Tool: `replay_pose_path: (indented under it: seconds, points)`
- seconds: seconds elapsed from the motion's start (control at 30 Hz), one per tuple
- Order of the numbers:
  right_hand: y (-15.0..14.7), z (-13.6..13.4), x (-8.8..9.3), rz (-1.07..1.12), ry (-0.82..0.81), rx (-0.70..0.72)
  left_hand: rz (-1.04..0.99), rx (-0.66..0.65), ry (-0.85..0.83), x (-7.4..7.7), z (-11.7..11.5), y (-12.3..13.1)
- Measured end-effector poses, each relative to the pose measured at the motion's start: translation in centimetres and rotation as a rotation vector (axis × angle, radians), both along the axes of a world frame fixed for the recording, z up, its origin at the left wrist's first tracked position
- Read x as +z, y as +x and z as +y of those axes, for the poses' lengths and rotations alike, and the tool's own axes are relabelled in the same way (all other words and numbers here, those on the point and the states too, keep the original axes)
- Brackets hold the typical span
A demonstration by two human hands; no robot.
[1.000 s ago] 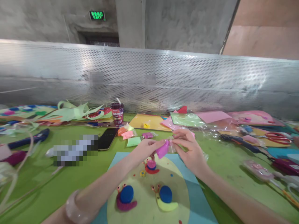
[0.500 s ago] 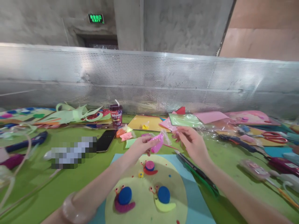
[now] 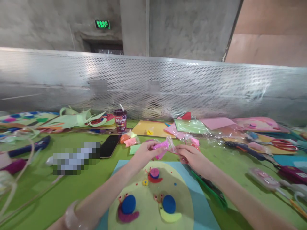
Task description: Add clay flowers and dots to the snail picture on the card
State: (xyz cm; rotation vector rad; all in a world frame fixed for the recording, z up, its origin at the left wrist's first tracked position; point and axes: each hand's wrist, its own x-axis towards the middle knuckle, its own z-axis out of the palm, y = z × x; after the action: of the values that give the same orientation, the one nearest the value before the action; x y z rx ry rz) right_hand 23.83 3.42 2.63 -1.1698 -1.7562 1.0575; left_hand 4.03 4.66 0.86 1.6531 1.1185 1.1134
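Note:
My left hand is closed around a small clear bag of bright pink modelling clay. At the bag's clear right end, the fingers of my right hand are pinched together; my own fingers hide the exact grip. Below both hands lies a blue sheet bearing a pale yellow-green circle. On the circle sit three clay snails: one with a pink-topped shell, one with a purple body and one with a yellow body. A small yellow flower is beside the upper snail.
Left of the hands are a phone, a drink cup with a straw and orange clay packets. A green-edged tool lies under my right forearm. Red scissors, coloured papers and cables lie farther right. A perforated metal panel stands behind.
My right hand has moved down and left to the bag's clear end. The pink bag stays in my left hand, now tilted more sideways. The view has shifted slightly.

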Motion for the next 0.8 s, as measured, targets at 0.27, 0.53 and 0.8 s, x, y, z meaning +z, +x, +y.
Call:
replay_pose_path:
  seconds: [0.27, 0.53, 0.8]
  points:
    - [-0.62, -0.68, 0.67, -0.172, 0.103, 0.045, 0.081, -0.012, 0.014, 0.07, -0.17, 0.03]
    - [-0.51, -0.32, 0.38, -0.081, 0.032, 0.023, 0.149, -0.033, -0.018, -0.14, 0.06, 0.00]
    - [0.22, 0.11, 0.30, -0.088, 0.052, 0.085, 0.177, -0.072, 0.004, 0.27, -0.43, -0.20]
